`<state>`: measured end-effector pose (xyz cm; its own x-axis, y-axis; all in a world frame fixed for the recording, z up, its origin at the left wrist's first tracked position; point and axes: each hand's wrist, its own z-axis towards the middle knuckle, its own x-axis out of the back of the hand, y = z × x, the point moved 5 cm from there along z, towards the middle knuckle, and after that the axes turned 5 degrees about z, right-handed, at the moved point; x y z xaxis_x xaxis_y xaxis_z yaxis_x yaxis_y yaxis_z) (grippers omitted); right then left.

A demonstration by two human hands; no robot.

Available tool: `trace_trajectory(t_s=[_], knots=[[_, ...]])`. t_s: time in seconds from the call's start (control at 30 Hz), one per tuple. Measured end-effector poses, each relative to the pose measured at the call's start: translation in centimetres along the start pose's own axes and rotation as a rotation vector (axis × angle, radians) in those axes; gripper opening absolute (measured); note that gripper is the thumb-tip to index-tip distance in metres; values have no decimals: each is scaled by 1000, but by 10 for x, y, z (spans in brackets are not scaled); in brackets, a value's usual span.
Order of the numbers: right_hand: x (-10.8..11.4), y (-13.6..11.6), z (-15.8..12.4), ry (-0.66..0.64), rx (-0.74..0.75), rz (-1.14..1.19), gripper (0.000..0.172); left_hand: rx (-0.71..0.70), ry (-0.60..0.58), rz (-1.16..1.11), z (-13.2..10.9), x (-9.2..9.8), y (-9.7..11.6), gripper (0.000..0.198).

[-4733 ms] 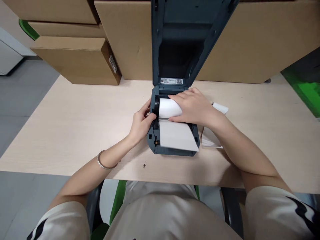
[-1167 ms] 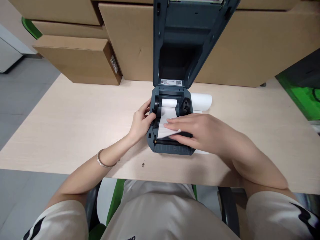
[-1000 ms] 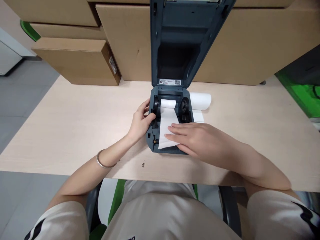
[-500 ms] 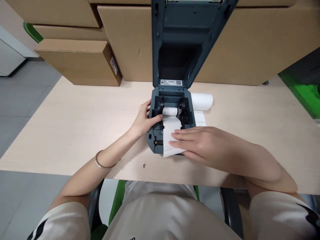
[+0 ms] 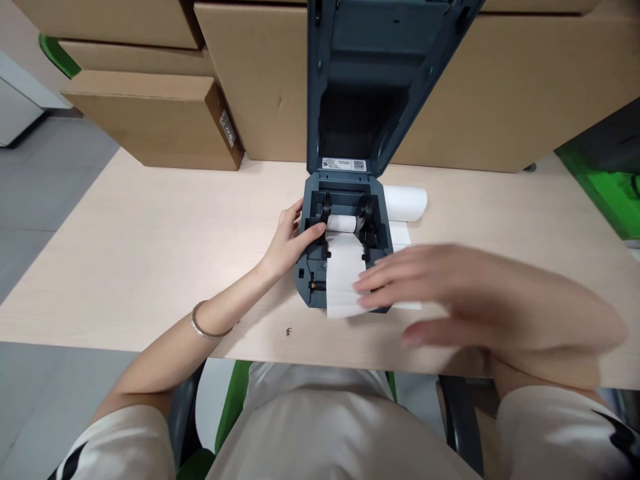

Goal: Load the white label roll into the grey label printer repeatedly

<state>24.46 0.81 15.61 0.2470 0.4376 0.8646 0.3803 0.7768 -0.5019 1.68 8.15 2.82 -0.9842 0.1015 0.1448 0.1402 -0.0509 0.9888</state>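
Left hand (image 5: 287,243): clasped on the left wall of the printer (image 5: 306,283), fingers outside, thumb inside against the left roll guide. A bracelet (image 5: 206,328) sits on that wrist.

Right hand (image 5: 465,300): blurred, flat and spread open at the printer's front right corner, holding nothing. Its fingertips (image 5: 373,283) overlap the right edge of the paper strip (image 5: 344,273); contact cannot be confirmed.

The strip lies just left of those fingertips. Its long axis runs from the printer's rear toward the person, and its free end overhangs the printer's front edge. The right hand is nearer that end; the left is nearer the roll.

Printer bay: one narrow paper roll (image 5: 341,223) seated between two black guides, feeding the strip. The lid (image 5: 370,60) stands open behind the bay.

A wider spare roll (image 5: 406,203) lies on the table (image 5: 150,253) just right of the printer. Cardboard boxes (image 5: 150,113) are stacked behind it.
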Motion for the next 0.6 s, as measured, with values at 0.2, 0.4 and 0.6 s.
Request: trace_trajectory(t_s=[0.2, 0.4, 0.6], knots=[[30, 47, 33, 193, -176, -165, 61, -20, 56, 10, -1, 1, -3, 59], [39, 92, 54, 291, -243, -231, 73, -132, 16, -106, 5, -9, 2, 54], [50, 142, 51, 459, -369, -193, 87, -52, 88, -122, 2, -2, -15, 69]])
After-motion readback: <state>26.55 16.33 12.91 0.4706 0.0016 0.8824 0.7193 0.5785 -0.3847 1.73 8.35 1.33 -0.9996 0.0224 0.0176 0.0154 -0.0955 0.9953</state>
